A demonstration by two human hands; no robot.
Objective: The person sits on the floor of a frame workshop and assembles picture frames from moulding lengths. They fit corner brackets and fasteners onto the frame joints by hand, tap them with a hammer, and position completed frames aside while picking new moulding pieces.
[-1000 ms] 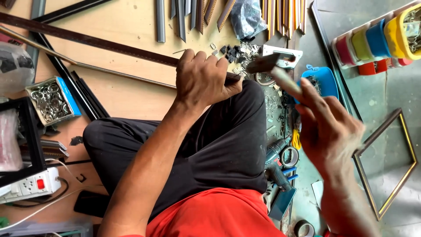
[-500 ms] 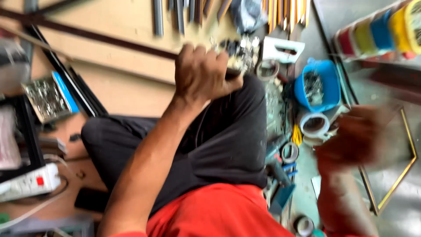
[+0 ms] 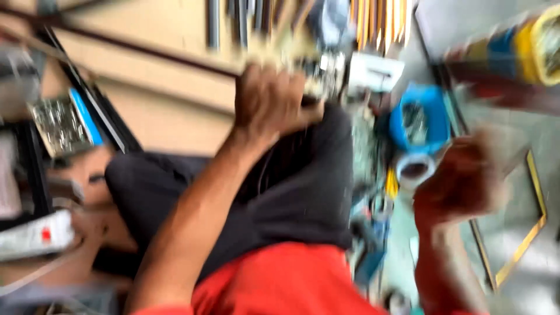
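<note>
At the far left, a flat white power strip with a red switch (image 3: 36, 240) lies on the brown wooden board (image 3: 163, 116). Above it sits a small open box of shiny metal bits with a blue side (image 3: 61, 123). Thin black bars (image 3: 105, 125) lean beside the box.

In the middle, the person's knee in black trousers (image 3: 291, 186) sticks up, with a red shirt (image 3: 274, 280) below it. The left hand (image 3: 274, 102) is closed tight around one end of a long, thin, dark brown metal bar (image 3: 140, 49). The bar runs from that fist up and away to the left, across the wooden board. It looks stiff and hard, and quite light because it is so thin. It may be smooth and a bit slippery, and a long bar like this can wobble at the far end. Holding it near the end being worked on, with the whole fist around it, seems the best way to keep it steady.

Next to the fist there is a white metal piece (image 3: 373, 73), then a round blue tub with small parts inside (image 3: 421, 119), and a pale roll of tape (image 3: 415, 169) under it.

On the right, the right hand (image 3: 461, 184) is very blurry. I cannot tell if it is open or closed, or if it holds anything. A thin golden frame (image 3: 534, 227) lies on the grey floor (image 3: 525, 140). Coloured rolls of tape (image 3: 519, 49) sit at the top right.
</note>
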